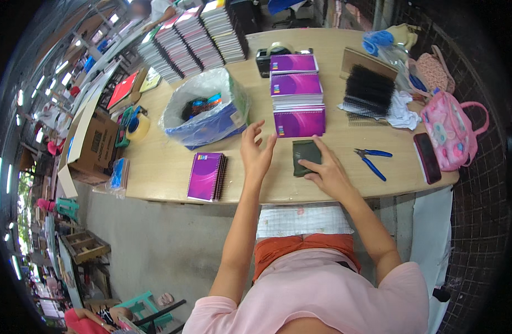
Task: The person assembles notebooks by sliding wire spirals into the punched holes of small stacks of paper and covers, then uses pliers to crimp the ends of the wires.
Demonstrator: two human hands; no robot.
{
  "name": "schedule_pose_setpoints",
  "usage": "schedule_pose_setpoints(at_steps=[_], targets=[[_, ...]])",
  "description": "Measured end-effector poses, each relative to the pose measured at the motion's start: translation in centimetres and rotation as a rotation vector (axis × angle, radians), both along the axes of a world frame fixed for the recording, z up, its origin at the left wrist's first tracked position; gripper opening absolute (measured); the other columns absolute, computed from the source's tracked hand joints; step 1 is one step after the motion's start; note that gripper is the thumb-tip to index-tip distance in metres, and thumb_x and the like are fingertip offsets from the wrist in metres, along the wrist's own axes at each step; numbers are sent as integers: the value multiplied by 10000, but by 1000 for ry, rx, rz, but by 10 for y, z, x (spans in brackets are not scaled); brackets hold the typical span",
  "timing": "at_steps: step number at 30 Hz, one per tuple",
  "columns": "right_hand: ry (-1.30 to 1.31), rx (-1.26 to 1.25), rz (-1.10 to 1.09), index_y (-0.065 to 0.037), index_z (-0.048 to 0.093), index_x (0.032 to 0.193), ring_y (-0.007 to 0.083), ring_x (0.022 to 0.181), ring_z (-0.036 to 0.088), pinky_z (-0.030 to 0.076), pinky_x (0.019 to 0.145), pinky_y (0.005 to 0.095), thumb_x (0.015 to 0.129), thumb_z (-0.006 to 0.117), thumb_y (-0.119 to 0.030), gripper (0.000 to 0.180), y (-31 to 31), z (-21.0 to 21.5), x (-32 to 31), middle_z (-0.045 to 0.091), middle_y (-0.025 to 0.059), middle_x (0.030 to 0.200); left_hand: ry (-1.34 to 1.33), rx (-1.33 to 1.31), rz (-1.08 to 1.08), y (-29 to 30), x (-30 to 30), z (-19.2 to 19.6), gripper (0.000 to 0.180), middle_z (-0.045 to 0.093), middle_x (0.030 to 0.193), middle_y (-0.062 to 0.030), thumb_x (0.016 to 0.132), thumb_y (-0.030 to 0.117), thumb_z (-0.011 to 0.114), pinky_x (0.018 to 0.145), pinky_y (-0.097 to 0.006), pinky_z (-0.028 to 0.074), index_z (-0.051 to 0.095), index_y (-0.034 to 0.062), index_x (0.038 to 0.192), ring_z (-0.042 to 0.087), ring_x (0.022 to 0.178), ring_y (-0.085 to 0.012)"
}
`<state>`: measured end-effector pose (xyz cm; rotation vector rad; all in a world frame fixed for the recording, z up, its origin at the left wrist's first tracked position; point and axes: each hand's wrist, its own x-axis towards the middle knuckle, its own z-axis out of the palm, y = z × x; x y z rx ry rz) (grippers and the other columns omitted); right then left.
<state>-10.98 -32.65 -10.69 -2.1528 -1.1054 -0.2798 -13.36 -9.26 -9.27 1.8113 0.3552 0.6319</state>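
My right hand (329, 173) is on a small dark green flat block (306, 153) near the table's front edge. One finger lies on its face, another reaches along its upper right edge, and the thumb is at its lower edge. My left hand (258, 151) is raised just left of the block, fingers apart and holding nothing. Beyond the hands lies a row of stacked purple spiral notebooks (299, 122). A smaller pile of purple spiral notebooks (206, 176) sits to the left of my left hand. To the right of my right hand are blue-handled pliers (373, 158).
A plastic-lined blue bin (234, 119) stands left of centre, before tall notebook stacks (197, 42). Behind the purple row is a tape dispenser (263, 61). Black wire combs (369, 92), a pink bag (449, 131) and a phone (427, 158) lie right. A cardboard box (92, 142) is left.
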Motion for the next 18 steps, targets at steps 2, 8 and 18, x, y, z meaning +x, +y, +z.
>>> schedule_pose_setpoints(at_steps=[2, 8, 18], targets=[[68, 46, -40, -162, 757, 1162, 417, 1282, 483, 428, 1080, 473, 734, 826, -177, 433, 2, -20, 9, 436, 189, 1494, 18, -49, 36, -3, 45, -17, 537, 612, 1304, -119, 844, 153, 806, 959, -370, 519, 577, 24, 1312, 599, 1183, -247], [90, 51, -227, -131, 774, 1111, 367, 1180, 557, 481, 1001, 435, 735, 827, -167, 382, -50, 15, 17, 495, 182, 1428, 44, 88, 169, 1, 80, -30, 410, 724, 917, -114, 785, 40, 831, 560, -283, 577, 614, -3, 1129, 695, 768, -162], [-307, -321, -415, -53, 656, 919, 302, 938, 588, 487, 821, 414, 808, 708, -78, 124, -93, -5, 150, 575, 103, 950, -279, 46, -16, 1, 13, -24, 428, 602, 1021, -63, 903, -125, 595, 720, -254, 492, 557, 49, 1293, 589, 892, -119]])
